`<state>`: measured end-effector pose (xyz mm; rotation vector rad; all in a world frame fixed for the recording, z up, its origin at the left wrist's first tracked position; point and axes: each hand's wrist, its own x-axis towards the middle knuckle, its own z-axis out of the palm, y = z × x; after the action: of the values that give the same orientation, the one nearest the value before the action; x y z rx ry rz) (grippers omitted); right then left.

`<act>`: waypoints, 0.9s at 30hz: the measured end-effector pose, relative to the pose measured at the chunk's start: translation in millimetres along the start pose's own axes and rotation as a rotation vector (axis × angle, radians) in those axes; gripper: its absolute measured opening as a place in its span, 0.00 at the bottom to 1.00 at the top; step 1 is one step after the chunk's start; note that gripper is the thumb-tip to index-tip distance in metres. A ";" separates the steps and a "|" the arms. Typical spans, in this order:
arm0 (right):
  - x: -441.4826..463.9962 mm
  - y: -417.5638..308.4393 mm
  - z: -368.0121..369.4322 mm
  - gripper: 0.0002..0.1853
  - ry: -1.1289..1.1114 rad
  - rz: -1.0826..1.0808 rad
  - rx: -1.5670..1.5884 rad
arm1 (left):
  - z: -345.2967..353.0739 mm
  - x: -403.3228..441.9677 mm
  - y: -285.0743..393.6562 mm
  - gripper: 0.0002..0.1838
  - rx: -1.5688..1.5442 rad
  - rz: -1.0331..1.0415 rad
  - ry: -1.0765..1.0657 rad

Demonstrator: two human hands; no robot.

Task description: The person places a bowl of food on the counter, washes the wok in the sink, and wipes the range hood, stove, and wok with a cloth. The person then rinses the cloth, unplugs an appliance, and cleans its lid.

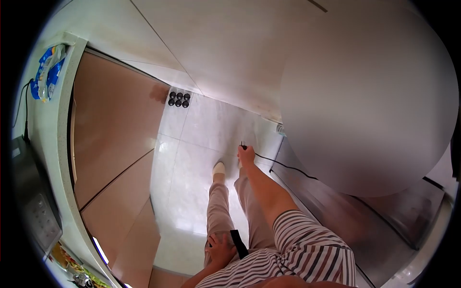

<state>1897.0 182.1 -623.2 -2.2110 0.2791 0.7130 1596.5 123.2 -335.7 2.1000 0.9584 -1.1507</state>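
Note:
My right hand reaches forward over the floor, its fingers closed around a black power plug with the metal prongs pointing away from me. From the plug a black cord runs right and passes behind a large round grey surface. My left hand rests on my left thigh with the fingers spread and nothing in it. Beside it a black strap hangs down.
Brown cabinet doors line the left under a pale countertop bearing a blue-and-white packet and a dark appliance. Several black round-topped items stand on the floor by the wall. A large round grey surface fills the right.

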 end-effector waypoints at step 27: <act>-460.0 -326.4 -556.0 0.13 -0.474 -0.704 -0.153 | -113.5 12.9 28.7 0.34 -0.126 0.404 -0.359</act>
<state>1878.1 -23.3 141.5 -1.9944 -0.7744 0.8305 1677.9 194.4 -289.0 1.7941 0.4050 -1.1626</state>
